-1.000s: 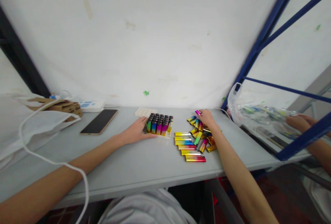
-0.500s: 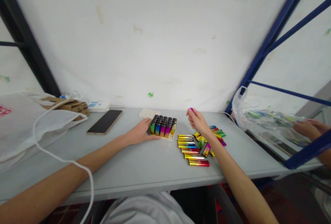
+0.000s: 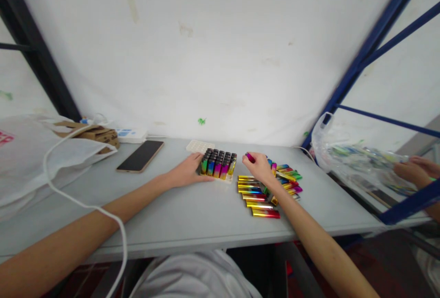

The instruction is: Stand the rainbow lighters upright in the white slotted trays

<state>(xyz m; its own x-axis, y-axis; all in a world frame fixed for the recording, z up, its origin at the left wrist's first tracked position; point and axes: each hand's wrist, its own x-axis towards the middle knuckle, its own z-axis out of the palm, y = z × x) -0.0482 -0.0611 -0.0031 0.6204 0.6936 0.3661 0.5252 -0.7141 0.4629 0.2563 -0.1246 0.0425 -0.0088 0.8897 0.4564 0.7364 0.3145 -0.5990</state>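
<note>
Fingers, right hand (image 3: 260, 167): pinched on purple lighter (image 3: 250, 157), near upright lighters (image 3: 217, 168).
Left hand (image 3: 186, 170): wrapped around their left side, apparently steadying them.
Lying lighters (image 3: 256, 196): rowed side by side, presumably for easy reach.

Count 1 left hand (image 3: 187, 171), 1 right hand (image 3: 260, 168) and, in its grip, 1 lighter (image 3: 250, 157). Add 1 white tray (image 3: 201, 146) by the back edge of the table (image 3: 165, 224) and 1 loaded tray (image 3: 229, 179), with 5 lighters (image 3: 217, 169) in front, packed too tightly behind to count. Include 6 loose lighters (image 3: 254, 196) nearer the front edge beside 1 heap (image 3: 290, 177), too jumbled to number. Towards the left edge, list 1 phone (image 3: 140, 156), 1 box (image 3: 105, 136), 1 bag (image 3: 30, 165) and 1 cable (image 3: 123, 234). Past the right edge, 2 hands of another person (image 3: 409, 173).
</note>
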